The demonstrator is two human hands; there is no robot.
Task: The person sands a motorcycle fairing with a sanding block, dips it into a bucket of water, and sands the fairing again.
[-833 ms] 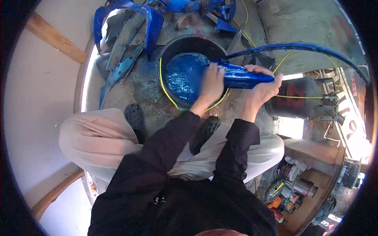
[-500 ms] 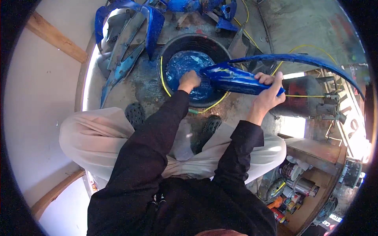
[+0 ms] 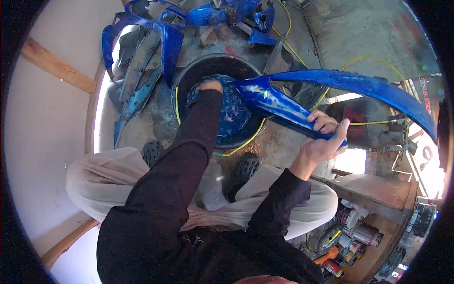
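I see a long curved blue body panel (image 3: 302, 102) held across the right side of the black basin (image 3: 208, 66), its near tip over the basin's rim and its far end sweeping away to the right of the basin. My right hand (image 3: 321, 142) grips the panel's lower edge to the right of the basin, fingers (image 3: 326, 124) curled over the top and thumb wrapped around it. My left hand (image 3: 210, 86) is plunged into the basin, resting on a wet blue cloth or sponge (image 3: 227, 113) that lies in the soapy water; I cannot tell whether the fingers are closed on it or lying flat. A yellow hose (image 3: 246, 142) runs around the basin's near edge and trails off past it to the right. Beyond the basin, on its far and left sides, lie more blue fairing pieces (image 3: 156, 52) stacked on the concrete floor (image 3: 359, 33). Just on the near side of the basin sit my two dark perforated shoes (image 3: 246, 168). To the right of the basin and nearer me, a wooden shelf (image 3: 373, 189) holds cans and bottles.
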